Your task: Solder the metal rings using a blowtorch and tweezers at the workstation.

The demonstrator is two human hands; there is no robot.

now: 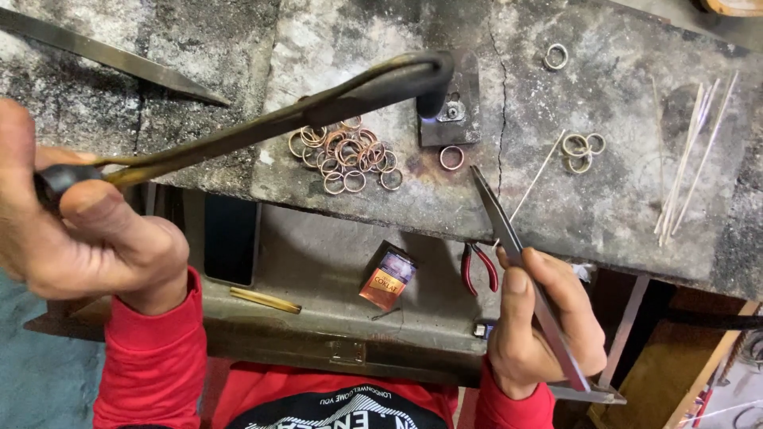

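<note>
While the left hand grips the lit torch and the right hand pinches tweezers, flame drifting off the single ring risks overheating the neighbouring ring pile.

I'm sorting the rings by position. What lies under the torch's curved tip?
Under the torch tip sits a dark metal plate bearing a small pale piece. A copper ring lies beside the plate. The nozzle covers whatever is directly beneath it.

Jeweller's workshop: scorched, cracked stone bench; heap of small metal rings; blowtorch; thin solder wires; red-handled pliers in tray below.
</note>
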